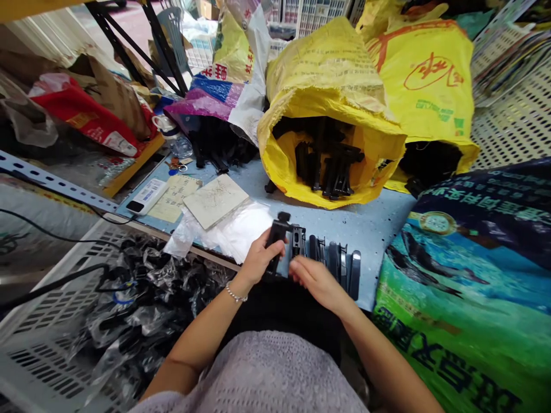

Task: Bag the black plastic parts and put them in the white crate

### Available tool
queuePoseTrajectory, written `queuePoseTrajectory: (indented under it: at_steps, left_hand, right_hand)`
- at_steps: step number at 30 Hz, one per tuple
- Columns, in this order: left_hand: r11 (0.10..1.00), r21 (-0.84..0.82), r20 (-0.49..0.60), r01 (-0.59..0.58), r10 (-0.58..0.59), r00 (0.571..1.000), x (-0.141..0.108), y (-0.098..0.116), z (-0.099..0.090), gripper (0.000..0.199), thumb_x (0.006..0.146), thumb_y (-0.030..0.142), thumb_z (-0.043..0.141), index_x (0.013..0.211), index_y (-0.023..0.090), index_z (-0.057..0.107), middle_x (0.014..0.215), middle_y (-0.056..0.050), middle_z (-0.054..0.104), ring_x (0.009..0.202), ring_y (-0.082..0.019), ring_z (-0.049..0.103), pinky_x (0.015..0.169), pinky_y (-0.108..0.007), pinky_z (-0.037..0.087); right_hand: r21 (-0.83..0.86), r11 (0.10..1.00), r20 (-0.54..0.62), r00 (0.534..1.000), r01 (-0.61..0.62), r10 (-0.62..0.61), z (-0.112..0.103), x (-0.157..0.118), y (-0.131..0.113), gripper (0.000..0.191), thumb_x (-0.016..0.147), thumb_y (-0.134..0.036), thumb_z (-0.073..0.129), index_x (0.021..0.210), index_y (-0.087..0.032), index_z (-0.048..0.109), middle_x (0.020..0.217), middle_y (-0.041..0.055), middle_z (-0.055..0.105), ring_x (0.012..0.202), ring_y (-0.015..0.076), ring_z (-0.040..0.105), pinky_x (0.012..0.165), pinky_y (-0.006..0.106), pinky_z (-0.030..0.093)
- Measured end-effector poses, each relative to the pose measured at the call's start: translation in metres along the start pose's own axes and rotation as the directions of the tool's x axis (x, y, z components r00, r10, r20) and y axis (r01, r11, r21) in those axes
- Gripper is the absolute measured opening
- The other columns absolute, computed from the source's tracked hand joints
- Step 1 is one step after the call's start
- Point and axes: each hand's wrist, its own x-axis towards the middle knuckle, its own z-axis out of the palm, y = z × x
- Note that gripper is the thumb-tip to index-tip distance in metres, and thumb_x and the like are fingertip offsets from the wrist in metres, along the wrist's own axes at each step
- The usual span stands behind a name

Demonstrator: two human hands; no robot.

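1. Our left hand [258,258] grips a black part [279,232] over the near edge of the desk [385,229].
2. Our right hand [316,278] is curled just beside it; we cannot tell if its fingers pinch anything.
3. We see a row of more black parts [333,261] near the desk's near right corner.
4. To the left, a flat card [215,201] lies partly on white plastic [252,229].
5. Toward the far edge, a yellow bag [327,63] lies open, with black pieces [338,169] inside.
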Motion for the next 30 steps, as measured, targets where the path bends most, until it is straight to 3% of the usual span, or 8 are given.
queuePoseTrajectory:
  at_steps: [3,6,7,11,14,17,22,30]
  left_hand:
    - [0.944,0.136,0.336,0.299,-0.328,0.883,-0.018,0.009,-0.02,0.044,0.082,0.051,0.066,0.101,0.011,0.066,0.08,-0.009,0.069,0.058,-0.013,0.061,0.058,-0.025,0.049]
    - [0.872,0.24,0.569,0.426,-0.482,0.666,-0.025,0.01,-0.036,0.06,0.088,0.062,0.049,0.106,0.007,0.068,0.086,-0.015,0.072,0.066,-0.019,0.067,0.063,-0.031,0.054]
    - [0.883,0.277,0.569,0.38,-0.469,0.675,-0.022,0.007,-0.04,0.065,0.092,0.062,0.039,0.108,0.007,0.068,0.087,-0.015,0.072,0.072,-0.021,0.068,0.068,-0.032,0.054]
    - [0.759,0.643,0.154,-0.097,-0.005,0.988,0.005,-0.022,-0.055,0.052,0.097,0.051,0.038,0.109,0.011,0.069,0.109,-0.015,0.068,0.098,-0.024,0.064,0.089,-0.04,0.05]
    - [0.444,0.87,0.109,-0.214,0.249,0.962,0.025,-0.05,-0.067,0.025,0.088,0.035,0.061,0.098,0.014,0.07,0.115,-0.015,0.063,0.105,-0.027,0.057,0.096,-0.045,0.045]
    - [0.254,0.939,0.162,-0.232,0.27,0.949,0.028,-0.062,-0.079,0.014,0.09,0.019,0.056,0.08,0.015,0.066,0.094,-0.01,0.062,0.09,-0.02,0.058,0.084,-0.035,0.048]
    - [0.339,0.929,0.067,-0.148,0.24,0.968,0.023,-0.053,-0.086,0.011,0.081,0.027,0.069,0.085,0.017,0.065,0.096,-0.007,0.061,0.091,-0.021,0.057,0.078,-0.03,0.046]
    - [0.777,0.624,-0.04,-0.08,0.134,0.99,0.035,-0.038,-0.104,0.024,0.083,0.037,0.063,0.076,0.013,0.065,0.082,-0.005,0.066,0.073,-0.015,0.06,0.067,-0.027,0.047]
  right_hand:
    - [-0.353,0.907,-0.107,0.953,0.231,-0.285,-0.02,-0.006,-0.01,0.033,0.098,-0.026,0.044,0.13,-0.025,0.055,0.133,0.0116,0.058,0.127,0.0272,0.05,0.102,0.047,0.045]
    - [-0.458,0.759,0.162,0.883,0.463,-0.441,-0.028,-0.014,-0.014,0.043,0.098,-0.019,0.044,0.14,-0.025,0.047,0.142,0.0097,0.054,0.133,0.0249,0.047,0.108,0.046,0.044]
    - [-0.456,0.756,0.193,0.882,0.469,-0.43,-0.029,-0.016,-0.012,0.04,0.098,-0.02,0.044,0.138,-0.023,0.049,0.136,0.0098,0.059,0.127,0.0239,0.054,0.105,0.043,0.047]
    - [-0.333,0.933,-0.107,0.977,0.14,-0.185,-0.032,-0.025,0.013,0.032,0.097,-0.033,0.05,0.125,-0.02,0.06,0.12,0.0103,0.069,0.107,0.0246,0.067,0.095,0.041,0.054]
    - [0.094,0.988,-0.322,0.935,-0.123,0.147,-0.024,-0.028,0.031,0.034,0.092,-0.044,0.056,0.118,-0.022,0.063,0.111,0.0088,0.072,0.1,0.0262,0.069,0.09,0.041,0.056]
    - [0.578,0.795,-0.245,0.89,-0.184,0.384,-0.004,-0.027,0.034,0.034,0.088,-0.047,0.062,0.114,-0.024,0.062,0.103,0.0061,0.074,0.093,0.0241,0.071,0.086,0.04,0.056]
    - [0.886,0.437,-0.07,0.888,-0.154,0.454,0.03,-0.012,0.02,0.033,0.082,-0.043,0.072,0.105,-0.021,0.067,0.105,0.0084,0.073,0.09,0.0218,0.071,0.08,0.034,0.055]
    - [0.964,0.204,0.07,0.904,-0.169,0.421,0.058,0.025,0.006,0.031,0.077,-0.033,0.078,0.104,-0.02,0.07,0.089,0.0033,0.074,0.078,0.017,0.072,0.064,0.023,0.051]
